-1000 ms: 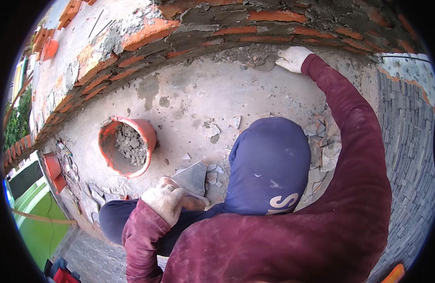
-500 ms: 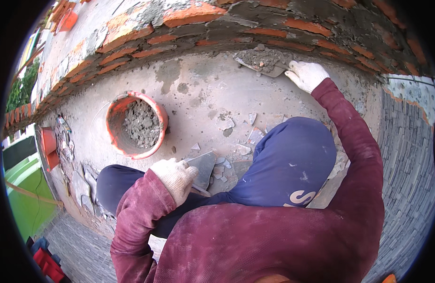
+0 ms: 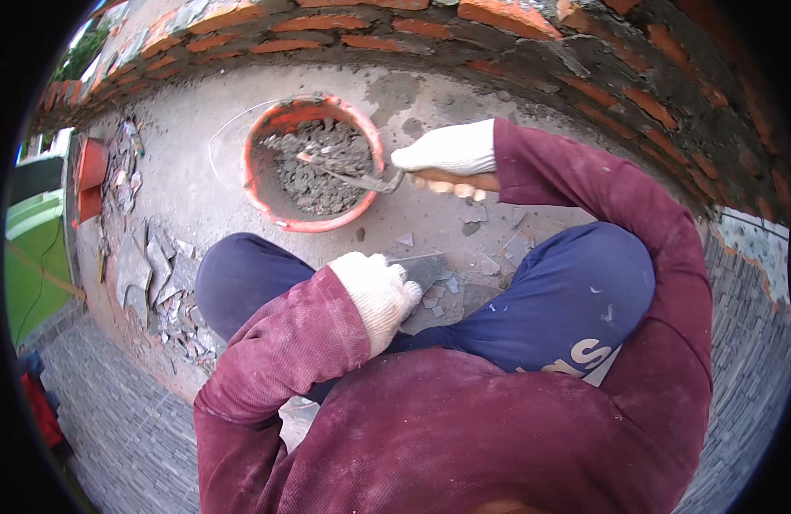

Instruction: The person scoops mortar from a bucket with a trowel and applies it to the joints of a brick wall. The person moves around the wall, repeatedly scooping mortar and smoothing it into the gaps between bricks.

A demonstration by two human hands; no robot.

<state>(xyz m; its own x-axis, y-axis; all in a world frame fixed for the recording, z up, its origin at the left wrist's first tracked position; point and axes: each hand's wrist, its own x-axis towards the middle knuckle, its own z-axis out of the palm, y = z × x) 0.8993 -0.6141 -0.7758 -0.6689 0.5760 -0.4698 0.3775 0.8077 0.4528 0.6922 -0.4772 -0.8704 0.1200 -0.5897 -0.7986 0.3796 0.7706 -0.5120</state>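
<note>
My right hand, in a pale knit glove with bare fingertips showing, is closed round the wooden handle of a trowel. Its blade reaches over the rim into an orange bucket, where lumpy grey mortar lies. The blade is tilted, smeared with mortar and partly lost against it. My left hand, gloved too, is a closed fist in front of my lap. A flat grey tile piece sticks out past its fingers, which hide the near end.
A rough brick wall with mortar joints curves along the far side. Broken tile shards lie in a heap at the left, with smaller bits near my knees. Another orange bucket stands far left. Wet patches mark the concrete floor.
My right hand has brought the mortar-laden trowel from the wall's foot leftward to the bucket and tipped it. My left hand stays closed by my lap. The view has shifted left.
</note>
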